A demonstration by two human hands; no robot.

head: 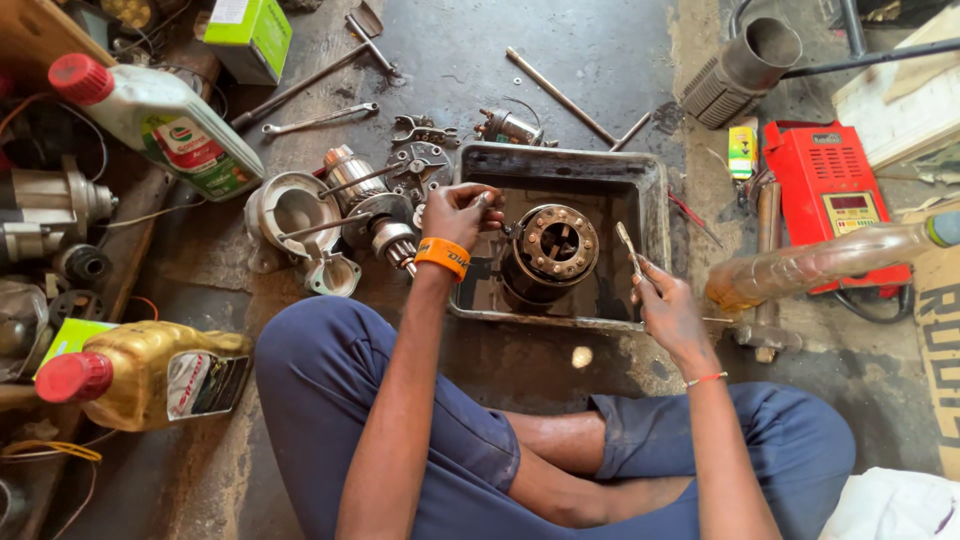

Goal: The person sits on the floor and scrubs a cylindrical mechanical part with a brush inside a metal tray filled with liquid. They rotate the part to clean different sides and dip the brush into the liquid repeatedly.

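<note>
I sit cross-legged on a dirty floor before a dark rectangular metal tray (655, 190) holding dark liquid. A round metal motor housing (550, 255) stands in the tray, its open end up. My left hand (458, 212), with an orange wristband, grips a small metal part at the housing's left edge. My right hand (668, 305) holds a thin flat metal tool (628, 245) pointing up, just right of the housing.
Dismantled motor parts (345, 215), a spanner (320, 118) and rods lie left of and behind the tray. A white oil bottle (165, 120) and a golden bottle (150, 375) lie at left. A red electrical unit (825, 195), a clear plastic bottle (810, 265) and a ribbed pipe (740, 65) are at right.
</note>
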